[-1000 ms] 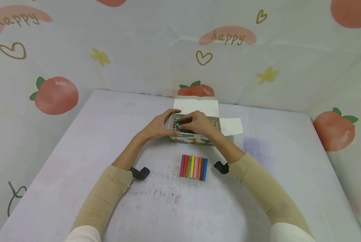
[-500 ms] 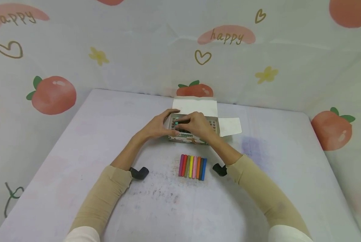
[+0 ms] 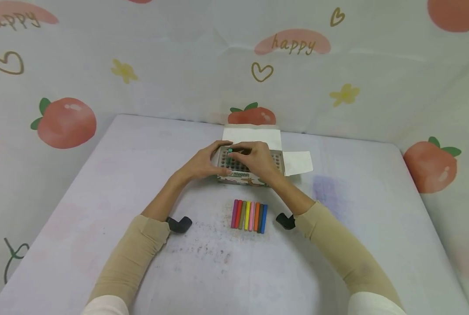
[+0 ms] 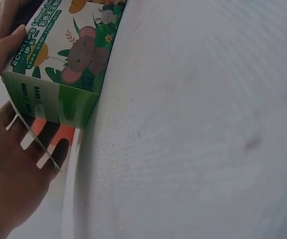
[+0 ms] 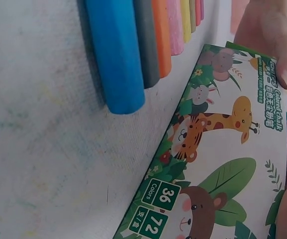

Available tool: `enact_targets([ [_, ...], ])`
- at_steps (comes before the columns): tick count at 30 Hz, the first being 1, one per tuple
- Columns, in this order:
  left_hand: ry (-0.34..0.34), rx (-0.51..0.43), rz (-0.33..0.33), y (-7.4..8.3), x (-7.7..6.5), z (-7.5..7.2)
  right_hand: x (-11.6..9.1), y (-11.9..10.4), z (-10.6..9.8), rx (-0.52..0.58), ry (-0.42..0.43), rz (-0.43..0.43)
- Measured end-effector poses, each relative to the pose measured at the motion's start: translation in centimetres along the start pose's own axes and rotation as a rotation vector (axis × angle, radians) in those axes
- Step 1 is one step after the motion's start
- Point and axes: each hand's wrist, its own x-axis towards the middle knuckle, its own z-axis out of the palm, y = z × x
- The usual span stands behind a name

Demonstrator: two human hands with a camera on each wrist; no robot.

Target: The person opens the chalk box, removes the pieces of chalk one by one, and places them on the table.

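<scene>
An open cardboard box of colored chalk (image 3: 244, 179), printed with animals, stands near the back of the table. My left hand (image 3: 199, 165) grips its left end, thumb on the front top edge and fingers reaching toward the back. Above the left part of the box, my right hand (image 3: 259, 161) pinches a green chalk stick (image 3: 230, 151), which stands roughly upright over the holes of the insert. Part of the insert is hidden under the right hand. In the left wrist view the thumb lies on the upper edge of the printed box (image 4: 78, 57).
Several chalk sticks lie side by side in front of the box, with a blue chalk stick (image 3: 264, 218) at the right end. The box's white lid (image 3: 254, 135) leans up at the back, and a side flap (image 3: 298, 163) sticks out right. Chalk smudges mark the table (image 3: 187, 280).
My right hand has drawn the green chalk stick upward, so more of its length shows. The left hand stays on the box. The row of chalk sticks is unchanged; the view has shifted slightly.
</scene>
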Motion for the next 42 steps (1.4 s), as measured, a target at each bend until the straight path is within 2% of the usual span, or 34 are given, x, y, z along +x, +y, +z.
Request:
enact_targets([
  [6, 0.001, 0.002, -0.011, 0.0, 0.0, 0.0, -0.3, 0.0, -0.2, 0.078, 0.063, -0.083],
  [11, 0.007, 0.011, -0.021, 0.1, 0.0, 0.0, -0.4, -0.6, -0.6, 0.124, 0.079, -0.102],
  [20, -0.004, -0.008, -0.03, 0.1, 0.0, -0.1, -1.1, -2.3, -2.1, 0.185, 0.074, -0.059],
  [35, -0.015, -0.028, -0.015, 0.0, 0.1, -0.1, -3.6, -1.9, -3.9, 0.154, 0.045, 0.061],
  [42, -0.019, -0.043, -0.025, 0.1, 0.0, -0.1, -5.2, -1.4, -4.4, 0.177, 0.033, 0.132],
])
